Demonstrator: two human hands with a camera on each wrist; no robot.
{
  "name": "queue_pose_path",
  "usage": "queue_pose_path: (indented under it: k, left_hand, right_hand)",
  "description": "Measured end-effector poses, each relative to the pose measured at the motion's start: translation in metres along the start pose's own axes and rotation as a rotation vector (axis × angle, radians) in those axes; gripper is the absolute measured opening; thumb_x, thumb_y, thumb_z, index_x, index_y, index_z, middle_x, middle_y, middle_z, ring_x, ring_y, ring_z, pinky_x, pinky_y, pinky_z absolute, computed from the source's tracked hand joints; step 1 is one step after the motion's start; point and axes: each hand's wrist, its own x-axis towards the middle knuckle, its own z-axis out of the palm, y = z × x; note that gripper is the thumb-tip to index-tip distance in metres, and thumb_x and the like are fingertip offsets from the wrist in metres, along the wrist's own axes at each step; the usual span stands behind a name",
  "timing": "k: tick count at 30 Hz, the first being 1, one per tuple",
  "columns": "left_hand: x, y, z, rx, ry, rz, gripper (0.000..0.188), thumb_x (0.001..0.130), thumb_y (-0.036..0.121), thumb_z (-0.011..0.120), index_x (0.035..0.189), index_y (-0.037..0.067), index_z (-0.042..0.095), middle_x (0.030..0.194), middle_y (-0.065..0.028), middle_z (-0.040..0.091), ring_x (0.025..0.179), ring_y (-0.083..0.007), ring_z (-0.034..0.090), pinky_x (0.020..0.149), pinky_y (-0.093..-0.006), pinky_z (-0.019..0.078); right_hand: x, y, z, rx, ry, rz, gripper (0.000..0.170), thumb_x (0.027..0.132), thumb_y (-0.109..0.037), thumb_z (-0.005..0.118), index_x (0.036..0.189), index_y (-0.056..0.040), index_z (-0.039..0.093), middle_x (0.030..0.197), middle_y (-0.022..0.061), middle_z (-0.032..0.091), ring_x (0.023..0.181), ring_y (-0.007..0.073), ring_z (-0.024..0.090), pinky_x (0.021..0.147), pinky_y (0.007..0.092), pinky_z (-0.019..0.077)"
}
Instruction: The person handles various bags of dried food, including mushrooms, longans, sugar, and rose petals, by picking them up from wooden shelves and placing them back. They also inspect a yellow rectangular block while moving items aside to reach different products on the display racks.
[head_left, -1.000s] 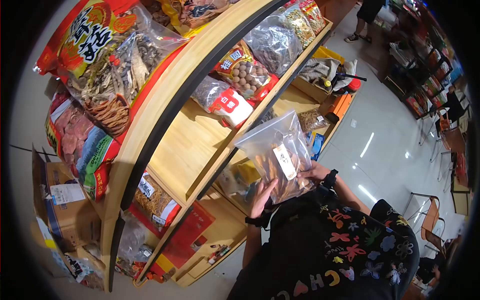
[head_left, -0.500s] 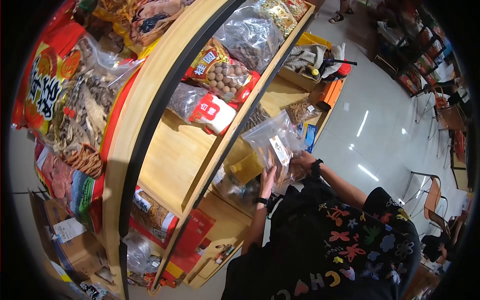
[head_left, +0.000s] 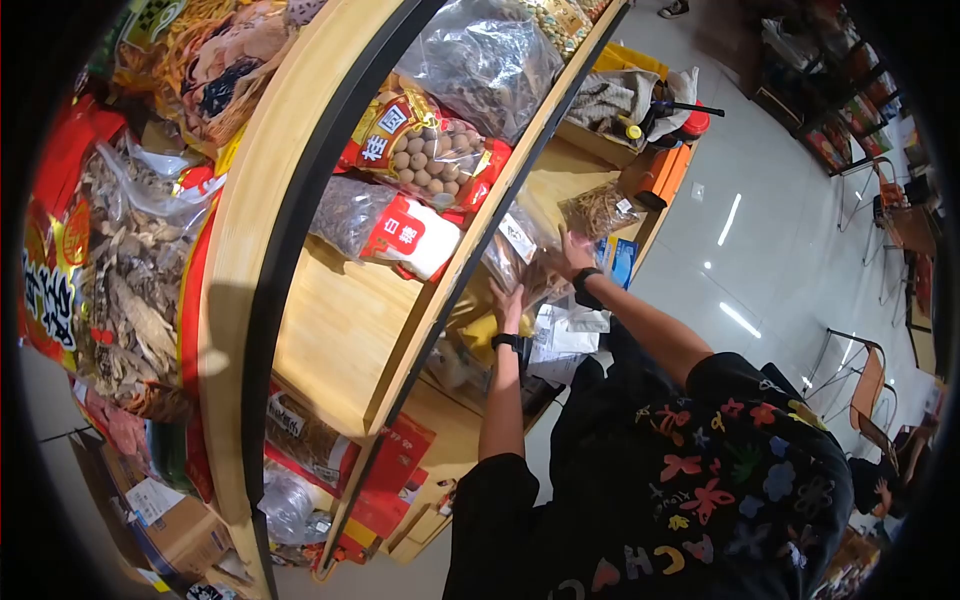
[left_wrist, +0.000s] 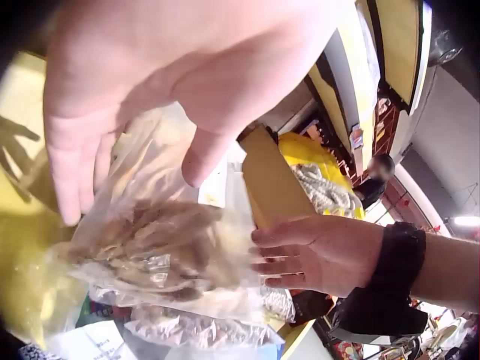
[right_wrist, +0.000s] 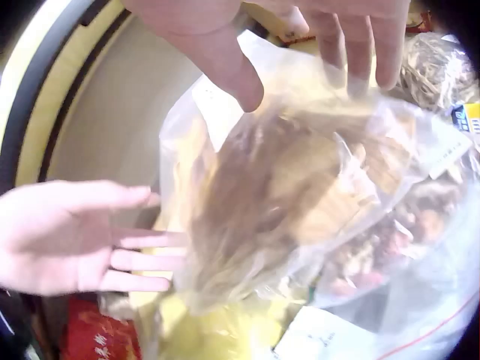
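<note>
A clear plastic bag of brown dried pieces [head_left: 505, 265] with a white label is between both hands, over the lower shelf. At its near left edge, the left hand [head_left: 508, 308] touches it; the right hand [head_left: 577, 262] is at the other side. In the right wrist view the left hand [right_wrist: 67, 240] has straight fingers against the bag [right_wrist: 285, 187], while the right hand [right_wrist: 300, 30] spreads thumb and fingers over its top. The left wrist view has the left hand [left_wrist: 165, 67] spread above the bag [left_wrist: 172, 247] and the right hand [left_wrist: 330, 251] with extended fingers beside it.
A small bag of dried strips [head_left: 600, 210] and a blue packet [head_left: 620, 260] lie beyond the right hand. White-labelled packages [head_left: 565, 335] and a yellow package [left_wrist: 30, 255] are below. The shelf's dark edge [head_left: 440, 315] runs along the left.
Both hands have moved the bag away from the body, in over the lower shelf. White-labelled packages now show where the bag and hands were. The head view has shifted slightly.
</note>
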Motion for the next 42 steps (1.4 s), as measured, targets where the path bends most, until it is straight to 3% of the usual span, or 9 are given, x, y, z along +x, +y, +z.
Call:
queue_pose_path:
  k: [3, 6, 12, 13, 15, 25, 28, 35, 42]
  left_hand:
    - [0.008, -0.036, 0.016, 0.114, -0.295, -0.024, 0.084, 0.081, 0.029, 0.066, 0.146, 0.003, 0.020, 0.145, -0.0212, 0.032, 0.132, -0.0300, 0.034, 0.107, -0.0345, 0.0290]
    - [-0.015, -0.034, 0.030, -0.003, -0.257, -0.127, 0.078, 0.083, 0.027, 0.064, 0.145, 0.003, 0.024, 0.145, -0.0202, 0.033, 0.130, -0.0298, 0.037, 0.105, -0.0334, 0.0313]
    - [0.002, -0.091, 0.027, 0.099, -0.375, 0.031, 0.056, 0.087, 0.024, 0.063, 0.134, 0.000, 0.043, 0.128, -0.0190, 0.053, 0.118, -0.0266, 0.051, 0.097, -0.0330, 0.0402]
    - [-0.054, 0.025, 0.003, -0.140, -0.453, -0.204, 0.045, 0.091, 0.021, 0.060, 0.128, -0.001, 0.048, 0.122, -0.0158, 0.057, 0.113, -0.0211, 0.054, 0.093, -0.0293, 0.0425]
    - [-0.066, 0.063, -0.028, -0.002, -0.581, 0.102, 0.042, 0.094, 0.022, 0.054, 0.129, 0.000, 0.046, 0.116, -0.0096, 0.060, 0.102, -0.0132, 0.057, 0.086, -0.0291, 0.0465]
    - [-0.063, 0.229, -0.173, -0.289, 0.226, 0.477, 0.045, 0.092, 0.033, 0.057, 0.125, 0.004, 0.047, 0.120, -0.0132, 0.053, 0.112, -0.0248, 0.051, 0.095, -0.0385, 0.0432]
    - [-0.023, 0.237, -0.209, -0.389, 0.154, 0.312, 0.068, 0.088, 0.044, 0.061, 0.133, 0.002, 0.033, 0.129, -0.0187, 0.043, 0.121, -0.0303, 0.044, 0.098, -0.0428, 0.0409]
    - [0.037, 0.242, -0.204, -0.253, 0.358, 0.297, 0.066, 0.079, 0.049, 0.070, 0.114, 0.002, 0.041, 0.121, -0.0146, 0.041, 0.107, -0.0257, 0.048, 0.082, -0.0393, 0.0482]
    - [0.049, 0.260, -0.212, -0.300, 0.289, 0.235, 0.102, 0.070, 0.056, 0.074, 0.137, -0.004, 0.025, 0.135, -0.0156, 0.041, 0.114, -0.0218, 0.048, 0.090, -0.0386, 0.0421]
  right_hand:
    - [-0.002, 0.010, 0.009, -0.097, 0.026, 0.081, 0.074, 0.082, -0.025, 0.058, 0.145, -0.0091, 0.021, 0.129, 0.0251, 0.048, 0.110, 0.0465, 0.051, 0.093, 0.0477, 0.0438]
    - [-0.016, 0.049, 0.037, -0.332, -0.065, -0.053, 0.065, 0.081, -0.020, 0.052, 0.143, -0.0199, 0.032, 0.141, 0.0229, 0.034, 0.122, 0.0431, 0.043, 0.100, 0.0472, 0.0387]
    - [-0.005, 0.080, 0.045, -0.310, 0.094, -0.197, 0.058, 0.078, -0.025, 0.061, 0.134, -0.0214, 0.045, 0.124, 0.0234, 0.047, 0.113, 0.0431, 0.048, 0.091, 0.0493, 0.0441]
    - [-0.009, 0.082, 0.033, -0.307, 0.098, -0.203, 0.058, 0.078, -0.025, 0.061, 0.134, -0.0214, 0.045, 0.124, 0.0234, 0.047, 0.113, 0.0431, 0.048, 0.091, 0.0493, 0.0441]
    - [-0.032, 0.073, -0.005, -0.142, 0.083, -0.139, 0.046, 0.077, -0.031, 0.066, 0.119, -0.0151, 0.057, 0.114, 0.0253, 0.053, 0.110, 0.0425, 0.050, 0.090, 0.0473, 0.0443]
    - [-0.087, 0.130, -0.088, 0.072, 0.066, 0.111, 0.036, 0.081, -0.028, 0.064, 0.102, 0.0015, 0.063, 0.095, 0.0177, 0.067, 0.091, 0.0277, 0.064, 0.079, 0.0359, 0.0485]
    - [-0.104, 0.111, -0.101, 0.175, 0.157, 0.098, 0.035, 0.082, -0.028, 0.063, 0.102, 0.0003, 0.064, 0.094, 0.0170, 0.067, 0.088, 0.0273, 0.064, 0.078, 0.0354, 0.0485]
    - [-0.120, 0.122, -0.090, 0.335, 0.234, 0.104, 0.034, 0.081, -0.026, 0.065, 0.101, 0.0018, 0.063, 0.089, 0.0160, 0.068, 0.081, 0.0255, 0.065, 0.072, 0.0340, 0.0501]
    - [-0.146, 0.138, -0.093, 0.387, 0.159, 0.148, 0.033, 0.086, -0.026, 0.062, 0.104, 0.0015, 0.062, 0.085, 0.0089, 0.066, 0.075, 0.0164, 0.061, 0.066, 0.0303, 0.0488]
